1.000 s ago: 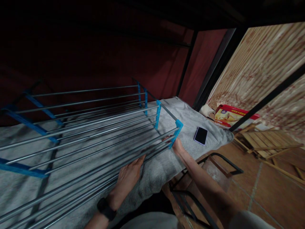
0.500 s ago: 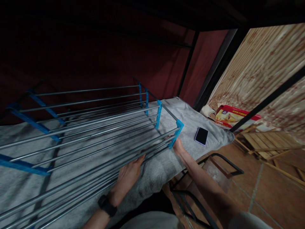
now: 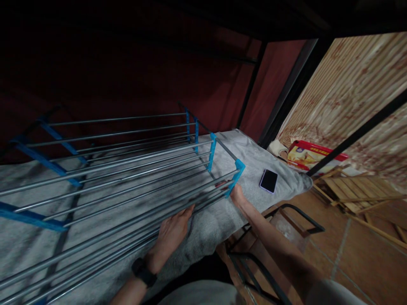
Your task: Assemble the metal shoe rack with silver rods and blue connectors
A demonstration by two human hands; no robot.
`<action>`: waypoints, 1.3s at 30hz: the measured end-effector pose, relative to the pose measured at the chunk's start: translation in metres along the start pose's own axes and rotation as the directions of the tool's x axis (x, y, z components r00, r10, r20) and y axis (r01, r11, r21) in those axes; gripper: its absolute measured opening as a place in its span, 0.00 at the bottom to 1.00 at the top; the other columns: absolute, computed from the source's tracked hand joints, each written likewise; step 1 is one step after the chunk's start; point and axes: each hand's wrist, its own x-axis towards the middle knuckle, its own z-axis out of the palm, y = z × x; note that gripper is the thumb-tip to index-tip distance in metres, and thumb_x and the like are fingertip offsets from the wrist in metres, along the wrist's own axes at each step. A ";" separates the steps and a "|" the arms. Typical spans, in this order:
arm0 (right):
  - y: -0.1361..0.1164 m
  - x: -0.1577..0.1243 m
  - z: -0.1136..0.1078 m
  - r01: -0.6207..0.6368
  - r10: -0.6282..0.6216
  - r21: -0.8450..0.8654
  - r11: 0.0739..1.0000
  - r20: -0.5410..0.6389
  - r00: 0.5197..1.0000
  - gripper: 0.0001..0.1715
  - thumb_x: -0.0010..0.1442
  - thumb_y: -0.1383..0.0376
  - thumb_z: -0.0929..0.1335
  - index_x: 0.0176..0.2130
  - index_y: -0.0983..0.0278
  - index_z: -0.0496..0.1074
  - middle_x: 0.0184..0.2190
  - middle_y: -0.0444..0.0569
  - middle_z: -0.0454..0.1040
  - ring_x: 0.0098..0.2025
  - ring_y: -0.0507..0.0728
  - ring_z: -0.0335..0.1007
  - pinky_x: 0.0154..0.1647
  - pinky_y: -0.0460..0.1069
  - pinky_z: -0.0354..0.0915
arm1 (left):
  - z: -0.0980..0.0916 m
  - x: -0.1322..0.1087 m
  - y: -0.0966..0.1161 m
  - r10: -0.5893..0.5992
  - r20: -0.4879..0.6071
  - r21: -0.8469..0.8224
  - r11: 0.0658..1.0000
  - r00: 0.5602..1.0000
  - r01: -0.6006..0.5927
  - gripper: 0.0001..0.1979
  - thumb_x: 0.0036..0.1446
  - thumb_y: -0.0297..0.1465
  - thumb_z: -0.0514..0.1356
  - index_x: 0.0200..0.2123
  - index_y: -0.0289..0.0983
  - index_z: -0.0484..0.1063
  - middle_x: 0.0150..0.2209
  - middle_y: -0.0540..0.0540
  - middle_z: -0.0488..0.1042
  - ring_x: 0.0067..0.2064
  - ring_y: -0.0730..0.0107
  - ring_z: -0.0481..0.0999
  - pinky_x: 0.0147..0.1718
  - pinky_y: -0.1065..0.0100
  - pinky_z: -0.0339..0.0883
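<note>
A shoe rack of grey metal tubes [image 3: 133,171] with blue plastic brackets lies across the grey blanket. My right hand [image 3: 237,195] is closed around the near right end of the rack, at the blue bracket [image 3: 239,166]. Its fingers reach under the tubes and show partly between them. Further left, my left hand [image 3: 174,228], below a black wristwatch, holds the lowest near tubes from the front side. One fingertip lies up against the tubes; the other fingers are hidden behind them.
A phone [image 3: 269,181] lies on the blanket [image 3: 251,148] right of the rack. Past the edge stand a black-framed chair [image 3: 302,218], a folded wooden piece [image 3: 362,190] and a red and yellow box [image 3: 314,154]. Black posts [image 3: 291,89] frame the space.
The left part of the rack has shifted very slightly. My right fingers show a little more under the tubes. Both hands stay in nearly the same places.
</note>
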 end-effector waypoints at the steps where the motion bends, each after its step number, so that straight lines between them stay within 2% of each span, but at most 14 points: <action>1: 0.000 -0.001 0.001 0.005 -0.005 0.006 1.000 0.005 1.000 0.13 0.50 0.58 0.64 0.19 0.61 0.70 0.17 0.48 0.74 0.41 0.63 0.73 0.47 0.54 0.66 | 0.001 0.000 0.000 0.009 -0.004 -0.002 1.000 1.000 -0.009 0.29 0.64 0.19 0.46 0.65 0.42 0.62 0.60 0.44 0.72 0.56 0.64 0.76 0.53 0.63 0.70; 5: -0.002 -0.005 0.003 0.022 -0.023 0.023 0.999 0.033 0.999 0.13 0.50 0.59 0.66 0.19 0.61 0.70 0.19 0.48 0.76 0.43 0.63 0.73 0.49 0.54 0.64 | 0.003 -0.002 0.000 0.016 -0.011 0.025 1.000 1.000 -0.016 0.28 0.64 0.20 0.46 0.65 0.41 0.63 0.60 0.44 0.72 0.57 0.63 0.75 0.52 0.63 0.70; 10: -0.002 -0.007 0.004 0.029 -0.031 0.030 0.999 0.066 0.997 0.12 0.51 0.59 0.67 0.20 0.62 0.72 0.22 0.46 0.77 0.44 0.62 0.72 0.51 0.53 0.63 | -0.008 -0.006 0.006 0.024 -0.028 0.073 0.997 0.999 -0.022 0.33 0.60 0.17 0.46 0.66 0.42 0.61 0.61 0.44 0.71 0.55 0.62 0.76 0.53 0.62 0.70; 19: 0.000 -0.006 0.003 0.046 -0.048 0.032 0.998 0.054 0.997 0.17 0.58 0.60 0.63 0.24 0.66 0.74 0.26 0.46 0.78 0.43 0.58 0.72 0.50 0.52 0.63 | -0.011 -0.005 0.013 0.029 -0.064 0.084 0.996 0.998 -0.023 0.32 0.58 0.16 0.48 0.64 0.40 0.64 0.57 0.42 0.75 0.51 0.60 0.79 0.51 0.61 0.71; 24: 0.001 -0.009 0.002 0.069 -0.070 0.022 0.997 0.048 0.996 0.16 0.61 0.55 0.69 0.33 0.67 0.74 0.35 0.46 0.77 0.40 0.56 0.73 0.47 0.54 0.66 | -0.013 -0.005 0.011 0.037 -0.072 0.117 0.993 0.997 -0.029 0.30 0.60 0.18 0.47 0.63 0.40 0.64 0.57 0.41 0.75 0.51 0.58 0.78 0.49 0.58 0.71; 28: 0.004 -0.012 0.003 0.109 -0.108 0.051 0.993 -0.024 0.994 0.17 0.63 0.56 0.66 0.37 0.66 0.75 0.32 0.43 0.77 0.39 0.54 0.70 0.45 0.50 0.65 | -0.016 -0.010 0.011 0.089 -0.134 0.158 0.985 0.987 -0.067 0.31 0.61 0.18 0.48 0.65 0.43 0.61 0.58 0.41 0.73 0.55 0.59 0.76 0.53 0.59 0.68; 30: 0.007 -0.016 0.002 0.130 -0.124 0.083 0.988 -0.080 0.989 0.16 0.62 0.57 0.64 0.36 0.65 0.75 0.30 0.41 0.77 0.39 0.53 0.69 0.45 0.48 0.64 | -0.016 -0.015 0.009 0.086 -0.145 0.193 0.979 0.986 -0.057 0.31 0.62 0.19 0.49 0.66 0.43 0.59 0.58 0.40 0.73 0.54 0.59 0.76 0.51 0.60 0.69; 33: 0.014 -0.032 -0.005 0.132 -0.112 0.136 0.982 -0.146 0.983 0.12 0.61 0.57 0.64 0.34 0.60 0.74 0.32 0.39 0.78 0.40 0.52 0.71 0.45 0.46 0.65 | -0.018 -0.027 0.002 0.037 -0.180 0.261 0.965 0.983 0.011 0.31 0.63 0.19 0.48 0.67 0.44 0.58 0.55 0.40 0.75 0.49 0.59 0.78 0.45 0.60 0.71; 36: 0.026 -0.056 -0.019 0.067 -0.030 0.181 0.981 -0.198 0.980 0.09 0.61 0.58 0.64 0.33 0.58 0.72 0.34 0.39 0.79 0.38 0.51 0.74 0.42 0.46 0.69 | -0.021 -0.048 -0.010 0.011 -0.213 0.306 0.950 0.977 0.057 0.30 0.61 0.17 0.48 0.65 0.41 0.61 0.52 0.40 0.76 0.47 0.59 0.78 0.43 0.60 0.71; 39: 0.037 -0.081 -0.029 -0.022 0.071 0.219 0.975 -0.221 0.973 0.06 0.58 0.65 0.64 0.31 0.57 0.71 0.31 0.39 0.78 0.34 0.50 0.75 0.40 0.45 0.71 | -0.026 -0.073 -0.024 -0.010 -0.259 0.357 0.928 0.966 0.106 0.27 0.60 0.17 0.49 0.61 0.37 0.66 0.50 0.38 0.77 0.47 0.56 0.77 0.45 0.57 0.70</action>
